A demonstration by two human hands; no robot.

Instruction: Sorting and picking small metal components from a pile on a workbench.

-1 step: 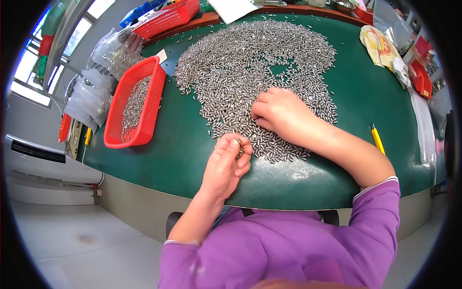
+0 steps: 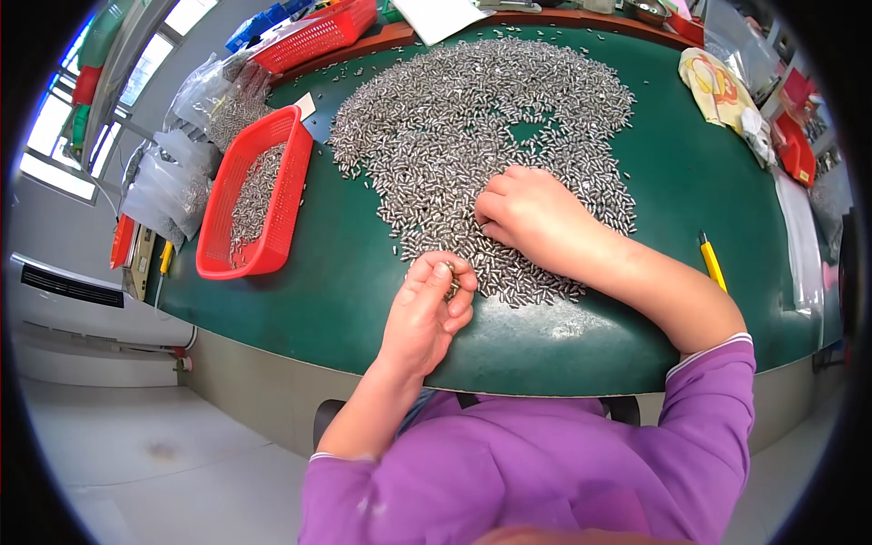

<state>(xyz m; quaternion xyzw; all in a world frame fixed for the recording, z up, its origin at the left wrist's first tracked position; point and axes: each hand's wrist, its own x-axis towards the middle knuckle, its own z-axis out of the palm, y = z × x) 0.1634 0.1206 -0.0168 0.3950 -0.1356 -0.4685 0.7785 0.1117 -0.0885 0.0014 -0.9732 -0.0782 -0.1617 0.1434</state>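
Many small silvery metal pins with tapered ends lie in a broad, loose spread across the green table top. At the near edge of this spread is my left hand, palm turned up and fingers curled around a few of the metal pins. My right hand rests knuckles up over the middle of the spread. Its fingers are bent and drawn together among the pins, and whatever is between the fingertips is hidden.
Left of the spread stands a red plastic basket with more pins inside. Clear bags sit beyond it at the table's left edge. A yellow-handled tool lies at right, near my forearm. Another red basket is at the back left.
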